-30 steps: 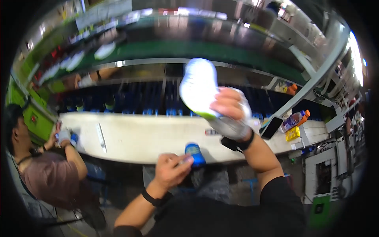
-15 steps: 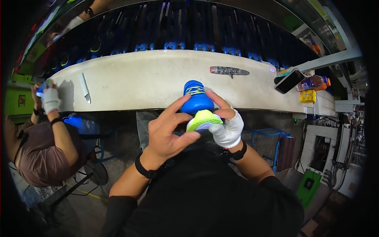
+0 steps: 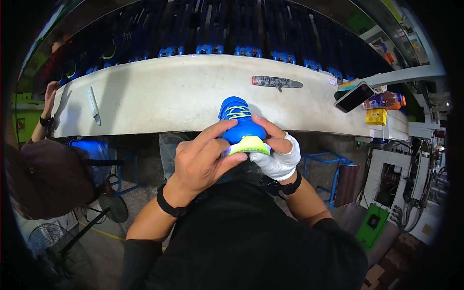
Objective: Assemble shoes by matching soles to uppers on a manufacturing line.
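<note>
Between my hands is a blue shoe upper (image 3: 247, 129) with yellow laces, its toe toward me. A neon yellow and white shoe sole (image 3: 250, 144) lies against that toe; most of the sole is hidden beneath. My bare left hand (image 3: 195, 155) is closed on the left side, index finger along the upper and thumb at the sole's edge. My right hand (image 3: 279, 157), in a white glove with bare fingertips, grips the right side. Its thumb is under the sole's near edge, and its index finger lies along the upper.
A pale worktop (image 3: 159, 96) runs across, with a tape-wrapped knife (image 3: 276, 82) and a grey-handled blade (image 3: 94, 107). Beyond is a dark slatted conveyor (image 3: 210, 48). At right are a phone (image 3: 354, 97), bottle (image 3: 384, 101) and yellow box (image 3: 376, 116). A co-worker's hand (image 3: 50, 94) touches the left end.
The sole has tilted up closer against the upper's toe, and less of its white part shows. The co-worker has leaned forward; their gloved hand and blue item are out of sight.
</note>
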Action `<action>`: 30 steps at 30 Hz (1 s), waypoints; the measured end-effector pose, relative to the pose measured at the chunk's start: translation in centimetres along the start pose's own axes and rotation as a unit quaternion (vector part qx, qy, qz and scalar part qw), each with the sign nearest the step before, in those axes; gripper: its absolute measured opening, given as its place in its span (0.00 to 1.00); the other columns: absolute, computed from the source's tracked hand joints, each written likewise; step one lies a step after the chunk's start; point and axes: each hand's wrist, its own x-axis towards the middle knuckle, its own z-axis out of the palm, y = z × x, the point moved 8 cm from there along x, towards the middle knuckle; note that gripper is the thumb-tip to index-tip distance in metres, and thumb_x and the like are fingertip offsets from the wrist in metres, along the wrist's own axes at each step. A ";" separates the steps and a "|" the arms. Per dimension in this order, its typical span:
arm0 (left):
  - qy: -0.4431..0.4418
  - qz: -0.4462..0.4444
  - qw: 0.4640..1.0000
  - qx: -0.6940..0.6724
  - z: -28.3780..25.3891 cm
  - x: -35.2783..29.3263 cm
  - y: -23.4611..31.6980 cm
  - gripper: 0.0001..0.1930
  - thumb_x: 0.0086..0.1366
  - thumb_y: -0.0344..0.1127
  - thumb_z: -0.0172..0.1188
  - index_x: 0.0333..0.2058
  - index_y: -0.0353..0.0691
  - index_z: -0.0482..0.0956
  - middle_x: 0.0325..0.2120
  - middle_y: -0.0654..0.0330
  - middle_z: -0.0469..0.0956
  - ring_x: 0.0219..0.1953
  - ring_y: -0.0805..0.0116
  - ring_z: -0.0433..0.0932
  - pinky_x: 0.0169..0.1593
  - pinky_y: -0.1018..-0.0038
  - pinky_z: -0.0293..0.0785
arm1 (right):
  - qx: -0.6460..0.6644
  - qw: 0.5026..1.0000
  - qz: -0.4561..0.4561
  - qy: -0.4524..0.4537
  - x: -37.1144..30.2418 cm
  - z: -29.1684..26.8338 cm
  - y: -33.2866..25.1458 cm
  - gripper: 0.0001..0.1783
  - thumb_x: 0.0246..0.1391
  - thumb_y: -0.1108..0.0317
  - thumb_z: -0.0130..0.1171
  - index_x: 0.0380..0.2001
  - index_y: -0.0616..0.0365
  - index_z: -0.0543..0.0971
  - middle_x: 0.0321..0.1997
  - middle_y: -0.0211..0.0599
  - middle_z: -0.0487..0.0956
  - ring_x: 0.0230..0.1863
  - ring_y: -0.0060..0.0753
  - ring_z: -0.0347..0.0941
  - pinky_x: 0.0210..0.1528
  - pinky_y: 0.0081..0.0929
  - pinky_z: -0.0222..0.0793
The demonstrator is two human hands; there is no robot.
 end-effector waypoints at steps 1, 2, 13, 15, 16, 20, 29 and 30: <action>-0.002 -0.010 1.000 -0.010 -0.1 -0.1 -0.2 0.21 0.61 0.46 0.82 0.31 0.37 0.80 0.51 0.45 0.89 0.29 0.61 0.89 0.28 0.74 0.83 | -0.003 1.000 -0.004 0.004 0.1 0.1 -0.1 0.24 0.59 0.61 0.82 0.41 0.53 0.72 0.66 0.66 0.82 0.59 0.62 0.87 0.54 0.41 0.87; -0.005 -0.011 1.000 -0.010 -0.1 -0.2 -0.2 0.21 0.61 0.46 0.82 0.31 0.37 0.80 0.51 0.45 0.89 0.29 0.61 0.89 0.28 0.74 0.83 | -0.002 1.000 -0.001 0.006 0.1 0.3 0.0 0.24 0.59 0.61 0.82 0.41 0.53 0.72 0.66 0.66 0.82 0.59 0.62 0.87 0.54 0.41 0.87; 0.014 -0.159 0.979 -0.128 -1.7 -2.0 -3.3 0.22 0.59 0.34 0.84 0.31 0.36 0.73 0.50 0.43 0.90 0.46 0.57 0.94 0.47 0.69 0.90 | 0.033 0.998 0.048 0.013 1.3 2.7 0.9 0.29 0.54 0.61 0.84 0.23 0.56 0.69 0.60 0.56 0.87 0.46 0.50 0.92 0.41 0.34 0.87; -0.042 -0.156 0.982 -0.093 -3.3 -1.4 -3.5 0.22 0.59 0.34 0.84 0.32 0.36 0.73 0.51 0.42 0.90 0.43 0.58 0.93 0.45 0.70 0.89 | 0.002 0.999 0.028 0.018 2.0 3.4 0.5 0.29 0.52 0.61 0.85 0.22 0.56 0.69 0.60 0.55 0.88 0.43 0.50 0.91 0.39 0.34 0.86; -0.091 -0.157 0.981 -0.061 -3.6 -0.9 -3.3 0.22 0.59 0.33 0.84 0.33 0.37 0.73 0.51 0.42 0.90 0.40 0.60 0.93 0.44 0.70 0.89 | -0.030 0.999 0.012 0.015 2.2 3.8 0.2 0.29 0.51 0.61 0.86 0.22 0.57 0.69 0.60 0.54 0.88 0.41 0.50 0.91 0.37 0.34 0.85; -0.225 -0.140 0.957 0.115 -5.2 3.7 -0.2 0.45 0.50 0.46 0.88 0.63 0.37 0.75 0.52 0.44 0.88 0.47 0.54 0.90 0.48 0.63 0.87 | -0.096 0.995 -0.001 -0.041 2.9 5.6 -1.5 0.27 0.50 0.57 0.86 0.27 0.54 0.72 0.63 0.49 0.86 0.46 0.51 0.89 0.39 0.38 0.85; -0.221 -0.140 0.953 0.154 -5.1 1.3 -3.4 0.41 0.49 0.56 0.85 0.57 0.36 0.87 0.51 0.46 0.89 0.48 0.47 0.91 0.50 0.61 0.89 | -0.210 0.969 0.105 -0.081 -0.5 4.7 2.7 0.24 0.42 0.51 0.86 0.33 0.52 0.83 0.61 0.39 0.87 0.38 0.44 0.86 0.39 0.39 0.82; -0.194 -0.145 0.959 0.147 -5.4 1.1 -3.5 0.39 0.49 0.53 0.86 0.55 0.35 0.88 0.51 0.45 0.89 0.48 0.47 0.91 0.52 0.61 0.89 | -0.210 0.968 0.108 -0.081 -0.5 4.8 2.8 0.24 0.42 0.51 0.86 0.33 0.52 0.83 0.61 0.39 0.87 0.38 0.44 0.86 0.39 0.39 0.82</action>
